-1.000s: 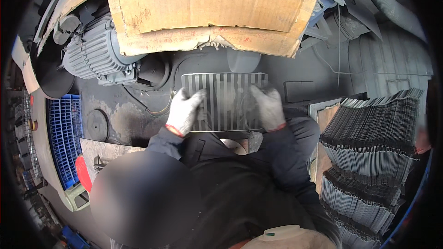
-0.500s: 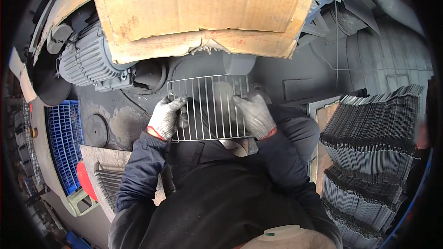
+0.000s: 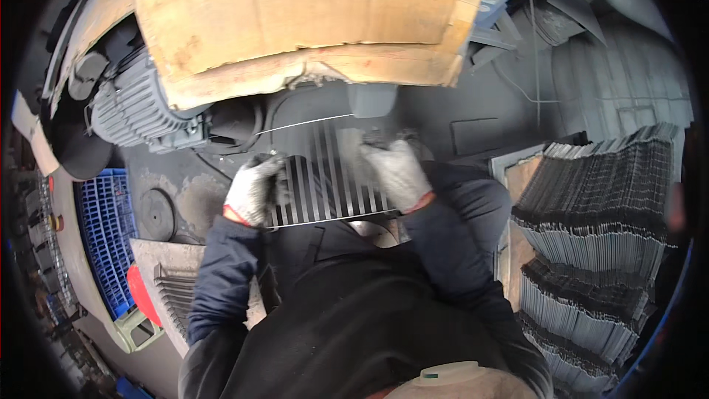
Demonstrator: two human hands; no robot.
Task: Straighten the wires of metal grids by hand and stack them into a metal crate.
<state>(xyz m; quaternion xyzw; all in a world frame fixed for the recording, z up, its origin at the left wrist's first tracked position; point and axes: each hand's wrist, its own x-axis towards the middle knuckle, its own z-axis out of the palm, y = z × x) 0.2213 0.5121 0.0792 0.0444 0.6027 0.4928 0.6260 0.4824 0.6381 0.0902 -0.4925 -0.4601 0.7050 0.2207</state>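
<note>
A wire rack (image 3: pixel 336 218) of thin parallel metal bars hangs in front of me above my lap, its bars smeared by motion. My left hand (image 3: pixel 252 191), in a whitish knit glove with a red cuff, is closed on its left side. On the right side, my right hand (image 3: pixel 397 174), gloved the same way, has its fingers curled on the bars; its fingertips are blurred. Just beyond the rack's far edge, a grey block (image 3: pixel 373 100) shows below a large cardboard sheet (image 3: pixel 310 22).
Tall stacks of wire racks (image 3: pixel 598 192) stand at the right. A finned grey motor (image 3: pixel 136 107) sits at the far left, with a blue plastic crate (image 3: pixel 107 240) nearer. Beside my left forearm lies a light panel (image 3: pixel 170 251) with more wire racks on it.
Both hands have shifted slightly left with the wire rack between them. Its bars, sharp before, are now blurred. The surroundings have also slid slightly left in the view.
</note>
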